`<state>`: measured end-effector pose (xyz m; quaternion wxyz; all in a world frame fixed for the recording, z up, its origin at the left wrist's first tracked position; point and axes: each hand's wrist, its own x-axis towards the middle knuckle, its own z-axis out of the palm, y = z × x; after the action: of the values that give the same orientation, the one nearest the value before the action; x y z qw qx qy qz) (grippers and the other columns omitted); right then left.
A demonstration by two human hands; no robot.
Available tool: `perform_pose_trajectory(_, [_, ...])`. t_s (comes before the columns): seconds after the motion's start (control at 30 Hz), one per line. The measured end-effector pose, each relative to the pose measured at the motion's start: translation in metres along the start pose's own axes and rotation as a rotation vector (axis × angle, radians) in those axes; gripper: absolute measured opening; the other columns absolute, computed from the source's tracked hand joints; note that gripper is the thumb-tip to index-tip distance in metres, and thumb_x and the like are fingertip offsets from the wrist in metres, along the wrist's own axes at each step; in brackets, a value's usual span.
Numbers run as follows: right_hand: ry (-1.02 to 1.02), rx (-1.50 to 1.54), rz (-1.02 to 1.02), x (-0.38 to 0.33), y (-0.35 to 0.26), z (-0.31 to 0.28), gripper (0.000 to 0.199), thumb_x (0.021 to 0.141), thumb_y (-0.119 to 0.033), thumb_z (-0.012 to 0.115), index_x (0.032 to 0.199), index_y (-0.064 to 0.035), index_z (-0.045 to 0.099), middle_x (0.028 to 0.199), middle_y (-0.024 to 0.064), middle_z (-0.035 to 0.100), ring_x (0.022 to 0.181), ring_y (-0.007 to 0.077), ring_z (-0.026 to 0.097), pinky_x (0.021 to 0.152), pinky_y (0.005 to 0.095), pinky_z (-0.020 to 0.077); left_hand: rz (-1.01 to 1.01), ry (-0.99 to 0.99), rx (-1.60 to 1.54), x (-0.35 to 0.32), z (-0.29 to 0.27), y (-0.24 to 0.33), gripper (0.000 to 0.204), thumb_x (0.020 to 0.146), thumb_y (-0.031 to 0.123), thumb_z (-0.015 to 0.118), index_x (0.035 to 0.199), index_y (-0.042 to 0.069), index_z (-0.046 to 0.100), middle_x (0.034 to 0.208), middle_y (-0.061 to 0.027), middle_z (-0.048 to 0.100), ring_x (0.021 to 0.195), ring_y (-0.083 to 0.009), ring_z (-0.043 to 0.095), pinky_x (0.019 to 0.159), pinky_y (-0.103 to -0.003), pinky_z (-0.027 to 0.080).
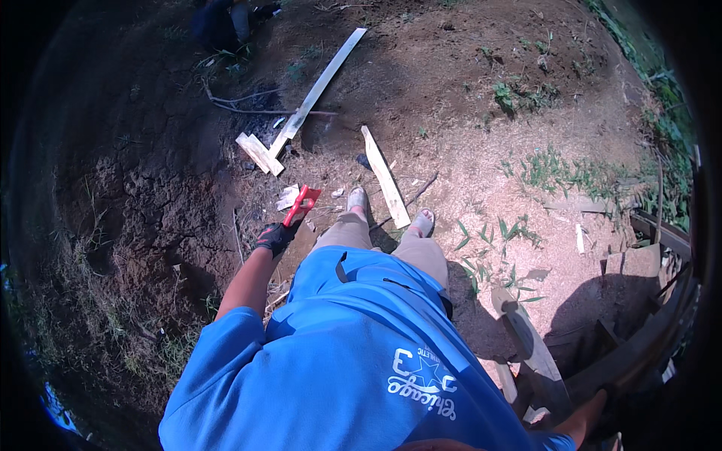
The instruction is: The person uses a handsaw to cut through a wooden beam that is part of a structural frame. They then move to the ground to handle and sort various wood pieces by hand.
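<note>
My left hand (276, 238), in a dark glove with red marks, is closed around a red tool (302, 203). The tool has a slim grip and widens at its far end; its exact kind is unclear. Just beyond it a small pale wood piece (287, 197) lies on the ground. My right hand (608, 400) reaches out to the lower right, beside a pile of wood (647, 319). Deep shadow covers its fingers, so I cannot see whether they hold anything. Close to that arm a weathered plank (530, 342) leans at a slant.
A long pale board (325, 84) and short boards (259, 154) lie ahead on bare soil. Another board (386, 178) rests between my feet. A thin stick (278, 112) crosses under the long board. Another person (218, 24) is at the far left. Grass grows rightward.
</note>
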<state>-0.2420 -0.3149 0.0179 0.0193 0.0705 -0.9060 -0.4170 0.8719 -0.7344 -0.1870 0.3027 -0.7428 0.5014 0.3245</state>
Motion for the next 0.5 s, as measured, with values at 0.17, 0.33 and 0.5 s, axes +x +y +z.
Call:
perform_pose_trajectory(0.17, [0.133,0.012,-0.139,-0.013,-0.039,-0.078,0.023,0.099,-0.028,0.063,0.107,-0.0137,0.079,0.105,0.0160,0.079,0.101,0.0383,0.076,0.084,0.0527,0.0596,-0.076,0.020,-0.192,0.010,0.028,-0.005,0.087,0.096,0.085,0.049,0.119,0.007,0.081,0.111,-0.0236,0.080,0.110,-0.0414,0.077,0.094,-0.052,0.056])
perform_pose_trajectory(0.33, [0.381,0.077,-0.465,-0.060,-0.148,-0.174,0.023,0.098,-0.027,0.063,0.104,-0.0107,0.079,0.101,0.0178,0.078,0.097,0.0401,0.076,0.083,0.0550,0.0598,-0.092,0.023,-0.222,0.041,0.058,-0.028,0.086,0.099,0.083,0.047,0.128,0.010,0.079,0.125,-0.0225,0.078,0.120,-0.0424,0.074,0.101,-0.053,0.057])
perform_pose_trajectory(0.5, [0.468,0.323,-0.797,-0.280,-0.366,-0.372,0.035,0.098,-0.030,0.062,0.115,-0.0022,0.073,0.108,0.0281,0.076,0.102,0.0492,0.073,0.085,0.0608,0.0572,-0.196,-0.082,-0.440,0.045,0.076,-0.072,0.082,0.097,0.081,0.055,0.135,0.011,0.076,0.133,-0.0228,0.075,0.124,-0.0416,0.073,0.102,-0.053,0.057])
